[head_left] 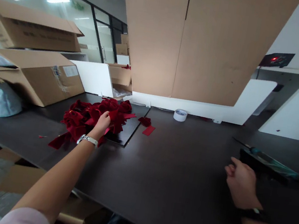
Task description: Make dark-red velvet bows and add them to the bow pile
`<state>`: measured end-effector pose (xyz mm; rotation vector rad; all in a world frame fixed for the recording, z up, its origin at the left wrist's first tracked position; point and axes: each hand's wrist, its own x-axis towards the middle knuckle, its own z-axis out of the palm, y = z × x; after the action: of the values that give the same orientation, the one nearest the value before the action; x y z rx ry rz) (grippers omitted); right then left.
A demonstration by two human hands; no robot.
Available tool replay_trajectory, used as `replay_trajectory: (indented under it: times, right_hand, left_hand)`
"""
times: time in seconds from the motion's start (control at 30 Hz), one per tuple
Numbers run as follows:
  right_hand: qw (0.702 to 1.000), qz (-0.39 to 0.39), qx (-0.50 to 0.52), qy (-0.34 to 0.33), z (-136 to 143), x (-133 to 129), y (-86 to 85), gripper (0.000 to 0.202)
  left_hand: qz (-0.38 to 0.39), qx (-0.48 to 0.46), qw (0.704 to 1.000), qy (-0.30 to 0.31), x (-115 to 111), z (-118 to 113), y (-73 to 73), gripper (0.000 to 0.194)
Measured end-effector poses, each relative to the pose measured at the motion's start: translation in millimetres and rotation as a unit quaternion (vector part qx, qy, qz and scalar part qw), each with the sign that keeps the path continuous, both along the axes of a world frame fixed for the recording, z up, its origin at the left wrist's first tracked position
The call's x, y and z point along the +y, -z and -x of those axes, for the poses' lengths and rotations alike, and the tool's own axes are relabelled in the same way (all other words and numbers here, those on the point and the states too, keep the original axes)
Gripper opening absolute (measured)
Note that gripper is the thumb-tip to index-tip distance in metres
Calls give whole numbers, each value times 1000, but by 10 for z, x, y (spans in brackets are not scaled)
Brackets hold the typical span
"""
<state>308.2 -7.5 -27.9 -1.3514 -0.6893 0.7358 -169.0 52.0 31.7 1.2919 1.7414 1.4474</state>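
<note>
My left hand (104, 121) reaches into a pile of dark red velvet bows (80, 116) on the dark table. Its fingers are closed on a red velvet bow (116, 117) at the pile's right edge. On the right, my right hand (241, 182) is above the table with its fingers curled in. Whether anything is between those fingers, I cannot make out. Just beyond it lies a long black object with a teal, glossy top (273, 166) and a thin pointed end; its kind is unclear. Small red velvet pieces (149, 130) lie right of the pile.
A roll of white tape (180, 115) stands near the table's back edge. Behind it rises a large cardboard panel (212, 46) against a low white divider (247, 104). Cardboard boxes (50, 78) and a light blue pouch (2, 99) stand at the left.
</note>
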Motion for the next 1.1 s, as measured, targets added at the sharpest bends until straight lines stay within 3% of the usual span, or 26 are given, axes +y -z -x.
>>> replay_trajectory:
  times: [0.17, 0.23, 0.37, 0.47, 0.57, 0.67, 0.73, 0.8, 0.83, 0.93, 0.97, 1.0, 1.03, 1.1]
  right_hand:
    - [992, 2, 52, -114, 397, -15, -79, 43]
    - [981, 14, 35, -193, 516, -71, -126, 41]
    - [931, 8, -55, -361, 674, -168, -163, 38]
    - [886, -29, -108, -451, 737, -208, -152, 38]
    - [872, -71, -138, -463, 764, -233, -144, 38]
    - [885, -80, -130, -440, 748, -240, -146, 36]
    - [899, -76, -122, -413, 721, -236, -154, 36]
    - [915, -72, -118, -378, 695, -228, -168, 36]
    - [922, -70, -116, -362, 685, -224, -176, 35]
    - [931, -67, -112, -341, 671, -213, -196, 34]
    - [931, -66, -113, -341, 671, -210, -199, 34]
    - [931, -64, -115, -341, 673, -206, -199, 34]
    - [931, -61, -117, -342, 676, -202, -195, 34]
    - [931, -54, -121, -340, 683, -191, -183, 34]
  left_hand:
    - [-58, -86, 988, 115, -187, -179, -245, 36]
    - [-69, -127, 968, 204, -266, -288, -350, 47]
    - [-40, -131, 917, 375, -435, -609, -483, 50]
    - [12, -78, 886, 457, -557, -923, -459, 45]
    - [35, -27, 852, 522, -620, -1223, -332, 40]
    - [45, 0, 826, 562, -638, -1434, -224, 42]
    - [79, -2, 803, 590, -684, -1519, -239, 49]
    - [139, -16, 754, 642, -784, -1574, -329, 58]
    - [171, -25, 712, 681, -849, -1595, -388, 61]
    - [237, -83, 518, 817, -1013, -1650, -510, 74]
    - [243, -95, 485, 835, -1033, -1667, -506, 77]
    - [243, -95, 483, 836, -1029, -1685, -476, 78]
    - [234, -72, 515, 822, -1000, -1701, -421, 77]
    - [191, 27, 628, 754, -878, -1728, -261, 64]
